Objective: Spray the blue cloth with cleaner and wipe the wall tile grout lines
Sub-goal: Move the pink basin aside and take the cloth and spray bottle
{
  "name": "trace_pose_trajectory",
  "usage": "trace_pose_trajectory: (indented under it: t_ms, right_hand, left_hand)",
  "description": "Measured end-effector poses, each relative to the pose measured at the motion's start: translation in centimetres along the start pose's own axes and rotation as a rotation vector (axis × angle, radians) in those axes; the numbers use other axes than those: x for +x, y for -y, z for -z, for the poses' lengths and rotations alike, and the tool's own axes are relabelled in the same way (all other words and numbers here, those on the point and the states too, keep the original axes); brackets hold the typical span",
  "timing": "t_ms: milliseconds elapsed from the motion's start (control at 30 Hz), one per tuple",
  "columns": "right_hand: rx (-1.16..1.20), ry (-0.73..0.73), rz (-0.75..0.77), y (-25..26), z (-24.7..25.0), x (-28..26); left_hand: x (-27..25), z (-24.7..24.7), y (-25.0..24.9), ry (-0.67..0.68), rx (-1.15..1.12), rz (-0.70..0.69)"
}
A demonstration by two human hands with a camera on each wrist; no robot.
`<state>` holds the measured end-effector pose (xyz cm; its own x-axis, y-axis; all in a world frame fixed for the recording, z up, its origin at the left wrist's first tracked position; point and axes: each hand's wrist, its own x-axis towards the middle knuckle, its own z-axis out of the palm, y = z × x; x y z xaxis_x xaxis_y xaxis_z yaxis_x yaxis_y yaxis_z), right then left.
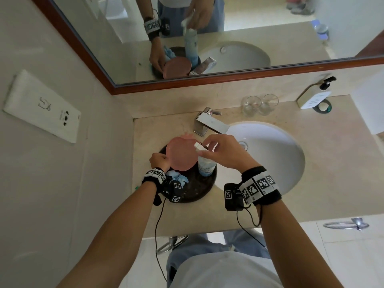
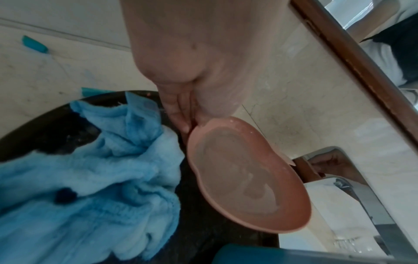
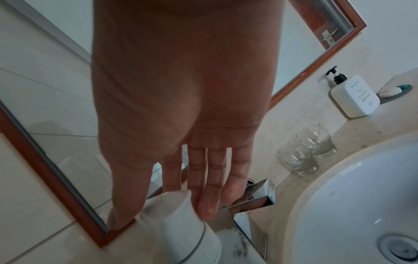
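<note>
L hand (image 1: 159,162) pinches near rim of pink dish (image 1: 182,154), thumb and fingers (image 2: 178,116) curled on its edge; dish tilted, raised off dark round tray (image 1: 193,191), heart-ish shape, faint residue inside per L wrist view. Blue cloth (image 1: 176,178) lies crumpled on tray just behind/below L wrist, touching tray, close beside the dish edge; not held by either hand.

R hand (image 1: 225,154) at top of spray bottle (image 1: 205,166): thumb and index on white spray head (image 3: 178,212), other fingers (image 3: 212,192) straight, extended past it. Looks like a light pinch on the head, not a full wrap. Bottle upright on tray, directly under R hand, just right of the dish, touching or nearly touching it; cannot tell which. Label bluish at base.

Beyond R fingertips: chrome faucet (image 1: 208,123). Right of R hand: white sink basin (image 1: 276,154). Farther out past R hand: two clear glasses (image 1: 259,104), side by side, then white pump bottle (image 1: 314,94) against backsplash. Mirror (image 1: 228,34) w/ brown frame ahead of both hands, reflects hands, bottle, dish. Far left of L hand: wall socket plate (image 1: 41,107) on tiled wall. Small teal item (image 2: 34,44) on counter left of tray.
</note>
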<state>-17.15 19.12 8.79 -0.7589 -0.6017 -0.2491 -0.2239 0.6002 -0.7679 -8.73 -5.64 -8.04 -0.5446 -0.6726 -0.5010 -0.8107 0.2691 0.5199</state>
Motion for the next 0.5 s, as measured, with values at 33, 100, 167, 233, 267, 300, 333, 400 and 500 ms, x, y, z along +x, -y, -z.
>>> trace_pose_trajectory:
  t_ms: [33, 100, 167, 233, 267, 300, 333, 400, 500]
  right_hand:
    - [-0.004, -0.001, 0.005, 0.0, 0.0, 0.0]
    - [0.000, -0.004, 0.010, -0.1, -0.1, 0.0]
    - [0.000, -0.008, 0.016, -0.2, -0.1, 0.1]
    - [-0.002, -0.001, 0.016, -0.2, -0.1, 0.2]
    - [0.001, 0.001, 0.016, -0.2, -0.1, 0.2]
    - [0.010, 0.001, 0.018, -0.2, -0.1, 0.3]
    - [0.021, 0.001, 0.022, -0.2, -0.2, 0.3]
    - [0.032, 0.008, 0.028, -0.1, -0.2, 0.3]
    - [0.015, 0.021, 0.034, 0.1, 0.0, 0.3]
  left_hand:
    - [-0.1, 0.1, -0.2, -0.008, -0.007, 0.007]
    - [-0.1, 0.3, -0.5, -0.018, -0.030, 0.020]
    - [-0.3, 0.6, -0.8, -0.025, -0.043, 0.022]
    - [-0.4, 1.0, -1.1, -0.028, -0.056, 0.018]
    - [-0.5, 1.2, -1.2, -0.031, -0.061, 0.016]
    - [-0.6, 1.5, -1.2, -0.035, -0.063, 0.015]
    - [-0.6, 1.7, -1.3, -0.040, -0.064, 0.015]
    - [-0.7, 2.1, -1.3, -0.055, -0.064, 0.012]
    - [-1.2, 2.9, -1.4, -0.075, -0.068, -0.008]
